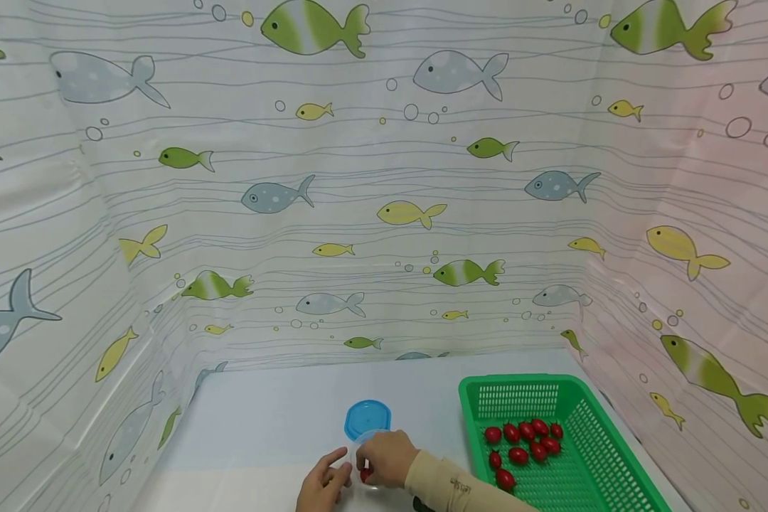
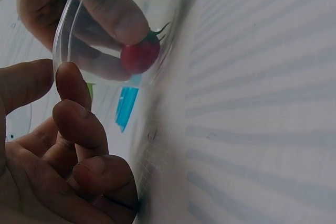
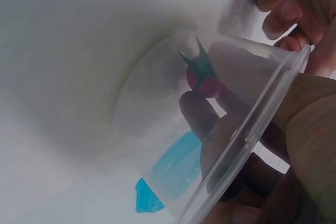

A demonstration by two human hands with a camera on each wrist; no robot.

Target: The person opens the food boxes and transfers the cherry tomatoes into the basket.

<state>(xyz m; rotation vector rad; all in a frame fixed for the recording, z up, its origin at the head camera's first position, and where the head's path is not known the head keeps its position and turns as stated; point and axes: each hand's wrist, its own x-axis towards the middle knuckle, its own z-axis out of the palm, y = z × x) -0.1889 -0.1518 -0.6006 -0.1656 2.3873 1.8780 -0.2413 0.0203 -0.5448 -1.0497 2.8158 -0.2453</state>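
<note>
A clear plastic tub stands on the white table in front of me. My right hand reaches down inside it and pinches a red cherry tomato with a green stalk between thumb and fingers, close to the tub's bottom. At the tub's left side, my left hand has thumb and index fingertips at the rim, seeming to pinch it. Its other fingers are loosely bent. Just behind the tub lies a blue lid, partly seen through the clear wall in the right wrist view.
A green plastic basket stands to the right, with several cherry tomatoes lying on its bottom. White sheeting printed with fish encloses the table at the back and both sides. A dark object, mostly hidden, lies under the right forearm.
</note>
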